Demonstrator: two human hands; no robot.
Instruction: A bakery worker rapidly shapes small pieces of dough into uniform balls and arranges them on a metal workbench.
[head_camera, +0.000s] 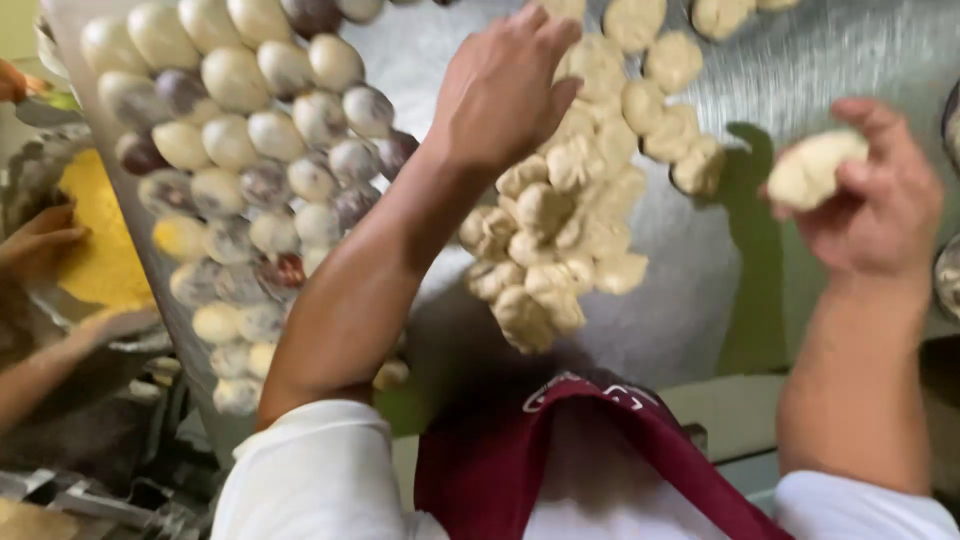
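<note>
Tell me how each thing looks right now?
Left hand: open, reaching over the dough pile.
Right hand: fingers closed on a dough piece.
Rough dough pieces: heaped on the metal table.
Smooth dough balls: rounded, lined in rows.
Yellow sheet: flat, under another person's hand.

The person is wearing a white shirt with short sleeves (320, 470) that are ending above the elbows, leaving both forearms bare. Over the chest a dark red apron (540, 460) is hanging, with a pale printed mark showing near its top edge.
</note>
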